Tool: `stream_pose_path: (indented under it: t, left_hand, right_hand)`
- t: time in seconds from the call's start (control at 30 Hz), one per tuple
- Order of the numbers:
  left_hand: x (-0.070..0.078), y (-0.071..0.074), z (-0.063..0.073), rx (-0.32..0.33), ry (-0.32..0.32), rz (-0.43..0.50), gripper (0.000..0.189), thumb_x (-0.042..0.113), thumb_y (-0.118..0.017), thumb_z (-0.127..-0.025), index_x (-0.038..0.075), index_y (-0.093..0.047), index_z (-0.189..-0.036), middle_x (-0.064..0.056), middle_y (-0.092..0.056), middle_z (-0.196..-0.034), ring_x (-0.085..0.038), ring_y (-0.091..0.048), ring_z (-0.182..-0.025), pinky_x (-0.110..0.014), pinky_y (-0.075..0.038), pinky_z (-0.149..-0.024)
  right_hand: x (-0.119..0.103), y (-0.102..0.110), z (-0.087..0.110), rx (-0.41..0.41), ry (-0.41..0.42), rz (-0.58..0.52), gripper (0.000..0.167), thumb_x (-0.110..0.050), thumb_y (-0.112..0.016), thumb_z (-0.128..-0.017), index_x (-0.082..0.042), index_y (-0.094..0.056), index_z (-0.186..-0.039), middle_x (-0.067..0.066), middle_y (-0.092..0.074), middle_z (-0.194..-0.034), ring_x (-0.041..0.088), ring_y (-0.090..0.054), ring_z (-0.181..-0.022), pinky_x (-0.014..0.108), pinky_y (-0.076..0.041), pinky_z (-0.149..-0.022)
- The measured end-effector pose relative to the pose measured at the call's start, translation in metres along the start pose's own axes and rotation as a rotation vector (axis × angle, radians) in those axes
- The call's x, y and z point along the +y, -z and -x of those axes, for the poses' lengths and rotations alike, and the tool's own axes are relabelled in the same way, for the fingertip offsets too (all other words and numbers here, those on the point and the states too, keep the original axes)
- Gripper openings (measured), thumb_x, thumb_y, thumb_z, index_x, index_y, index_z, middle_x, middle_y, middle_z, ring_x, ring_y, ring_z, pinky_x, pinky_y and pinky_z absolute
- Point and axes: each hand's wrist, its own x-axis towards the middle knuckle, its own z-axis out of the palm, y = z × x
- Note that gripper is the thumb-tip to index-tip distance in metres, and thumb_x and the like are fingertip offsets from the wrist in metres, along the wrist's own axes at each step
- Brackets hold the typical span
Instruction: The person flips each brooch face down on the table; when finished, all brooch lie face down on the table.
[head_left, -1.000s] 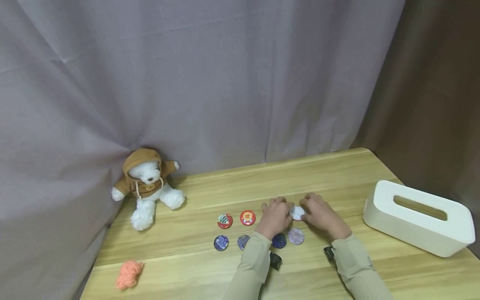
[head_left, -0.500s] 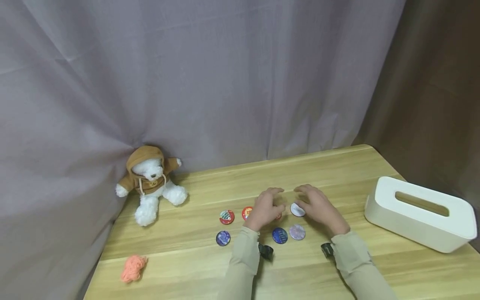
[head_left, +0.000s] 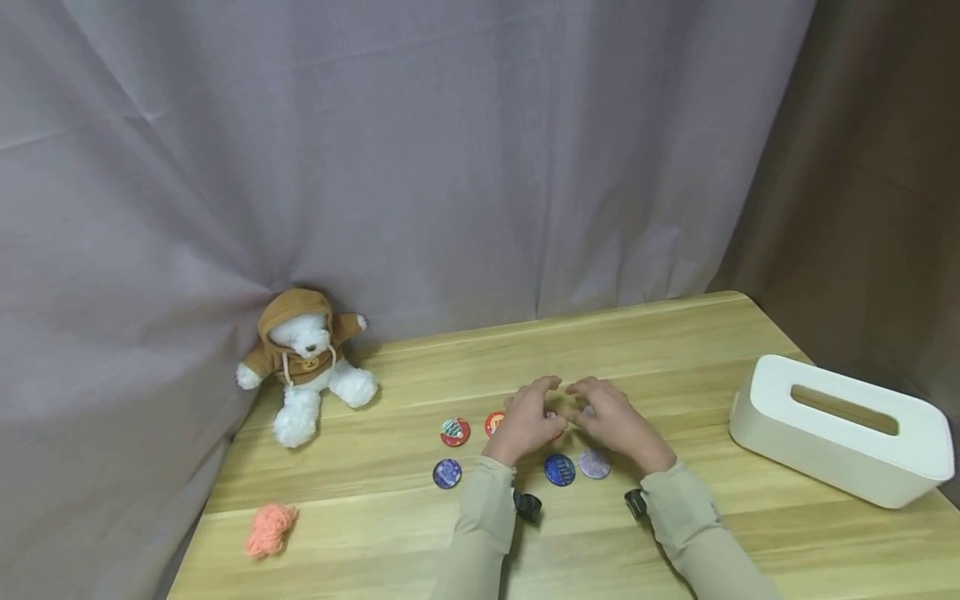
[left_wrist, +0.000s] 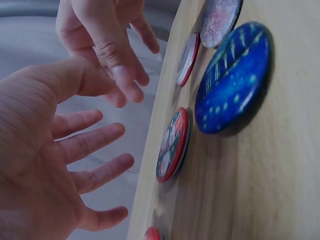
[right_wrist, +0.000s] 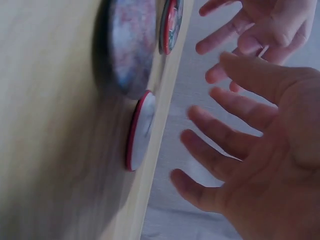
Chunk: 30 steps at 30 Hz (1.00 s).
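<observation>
Red-rimmed badges point(left_wrist: 173, 145), both hands point(head_left: 525, 423) point(head_left: 618, 423) hovering above

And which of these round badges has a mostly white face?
The red-rimmed badge beneath the right hand; the other visible badges have coloured designs.

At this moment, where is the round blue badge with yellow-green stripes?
In the head view, the striped blue badge lies just left of the round pale-purple badge, lower in the image than the left hand.
</observation>
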Motion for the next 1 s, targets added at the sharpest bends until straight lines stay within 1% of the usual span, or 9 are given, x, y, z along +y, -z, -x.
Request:
stream_pose_path:
  t: [0.03,0.1,0.2,0.33,0.43,0.6,0.7,0.87,1.0]
  left_hand:
    - [-0.001,0.001,0.001,0.001,0.002,-0.003,0.066,0.015,-0.07,-0.083,0.01,-0.052,-0.146,-0.005,-0.058,-0.143,-0.024,-0.054,-0.125,-0.051,-0.032,-0.11]
    - [-0.003,0.002,0.003,0.005,0.004,-0.01,0.066,0.015,-0.071,-0.083,0.009,-0.052,-0.146,-0.005,-0.058,-0.143,-0.026,-0.052,-0.129,-0.05,-0.033,-0.11]
    - [-0.005,0.006,0.008,0.01,0.006,-0.03,0.065,0.014,-0.074,-0.083,0.009,-0.052,-0.145,-0.006,-0.059,-0.141,-0.028,-0.053,-0.128,-0.051,-0.033,-0.109]
    - [-0.009,0.011,0.013,0.009,0.014,-0.074,0.067,0.015,-0.08,-0.081,0.009,-0.054,-0.142,-0.007,-0.061,-0.139,-0.029,-0.055,-0.125,-0.051,-0.035,-0.105]
    - [-0.012,0.014,0.015,0.0,0.031,-0.109,0.069,0.013,-0.082,-0.077,0.01,-0.056,-0.141,-0.006,-0.061,-0.137,-0.027,-0.055,-0.123,-0.05,-0.035,-0.103]
    - [-0.016,0.016,0.017,-0.019,0.05,-0.127,0.067,0.008,-0.084,-0.073,0.012,-0.061,-0.136,-0.004,-0.064,-0.134,-0.026,-0.055,-0.12,-0.05,-0.033,-0.103]
    - [-0.017,0.017,0.017,-0.024,0.043,-0.139,0.061,0.009,-0.085,-0.073,0.011,-0.065,-0.131,-0.004,-0.066,-0.13,-0.026,-0.056,-0.116,-0.05,-0.034,-0.101]
    - [-0.021,0.019,0.015,-0.03,0.018,-0.184,0.048,0.009,-0.086,-0.073,0.012,-0.073,-0.118,-0.001,-0.072,-0.119,-0.023,-0.058,-0.104,-0.052,-0.036,-0.095]
    - [-0.022,0.02,0.014,-0.037,0.012,-0.188,0.044,0.006,-0.086,-0.07,0.013,-0.076,-0.112,0.0,-0.073,-0.112,-0.02,-0.058,-0.097,-0.048,-0.036,-0.09]
  right_hand:
    - [-0.001,0.0,-0.001,-0.018,-0.007,0.001,0.04,-0.004,-0.073,-0.087,0.009,-0.062,-0.123,0.027,-0.062,-0.126,0.051,-0.051,-0.123,0.07,-0.028,-0.104]
    - [-0.004,0.001,-0.003,-0.055,-0.007,0.001,0.042,-0.001,-0.074,-0.083,0.01,-0.062,-0.122,0.027,-0.062,-0.125,0.05,-0.05,-0.124,0.07,-0.029,-0.104]
    - [-0.008,0.001,-0.005,-0.094,0.01,0.0,0.045,0.002,-0.076,-0.078,0.01,-0.063,-0.121,0.027,-0.063,-0.124,0.049,-0.052,-0.121,0.07,-0.031,-0.101]
    - [-0.013,-0.001,-0.008,-0.107,0.024,0.016,0.047,0.002,-0.078,-0.074,0.009,-0.064,-0.119,0.023,-0.065,-0.12,0.047,-0.054,-0.115,0.067,-0.034,-0.099]
    - [-0.015,-0.003,-0.011,-0.102,0.016,0.033,0.047,0.002,-0.079,-0.073,0.008,-0.065,-0.118,0.021,-0.066,-0.116,0.045,-0.056,-0.112,0.065,-0.036,-0.097]
    - [-0.017,-0.007,-0.016,-0.111,-0.006,0.077,0.046,0.0,-0.082,-0.07,0.006,-0.068,-0.113,0.018,-0.066,-0.109,0.041,-0.056,-0.104,0.061,-0.039,-0.09]
    - [-0.018,-0.009,-0.018,-0.118,-0.006,0.104,0.044,-0.001,-0.084,-0.068,0.004,-0.07,-0.11,0.016,-0.066,-0.105,0.038,-0.056,-0.099,0.057,-0.041,-0.085]
    - [-0.019,-0.012,-0.022,-0.12,-0.011,0.142,0.041,0.001,-0.083,-0.066,0.001,-0.072,-0.105,0.011,-0.063,-0.095,0.032,-0.053,-0.09,0.051,-0.04,-0.078]
    - [-0.019,-0.013,-0.023,-0.137,-0.038,0.144,0.037,0.003,-0.082,-0.065,0.0,-0.073,-0.101,0.008,-0.061,-0.09,0.028,-0.05,-0.086,0.047,-0.038,-0.076]
